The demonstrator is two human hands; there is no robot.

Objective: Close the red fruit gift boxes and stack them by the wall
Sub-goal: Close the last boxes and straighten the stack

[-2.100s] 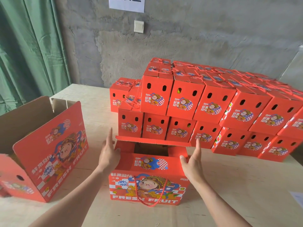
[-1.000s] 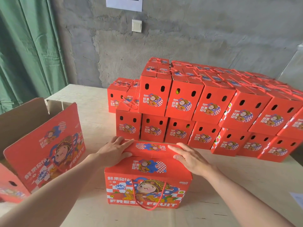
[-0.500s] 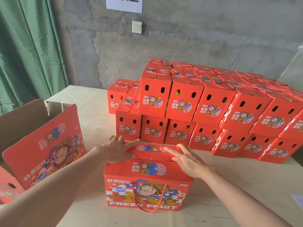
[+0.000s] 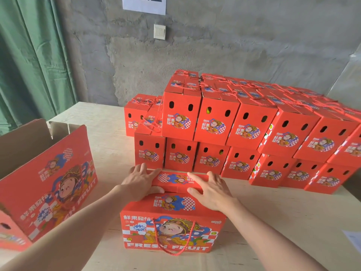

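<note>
lid flap (image 4: 179, 181) of red gift box (image 4: 173, 231) pressed down by flat, unclasped left grip (image 4: 140, 180) and right grip (image 4: 213, 190); tucking judged next.

Of the person only two forearms and two hands show. The left forearm (image 4: 78, 227) and right forearm (image 4: 273, 237) are bare up to the picture's edge, slim and smooth. The left hand (image 4: 139, 182) and right hand (image 4: 212, 190) are bare too, with long slender fingers

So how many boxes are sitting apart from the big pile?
2. One box at the front, under the left hand and right hand; one open box on the far left. More may lie out of view.
</note>
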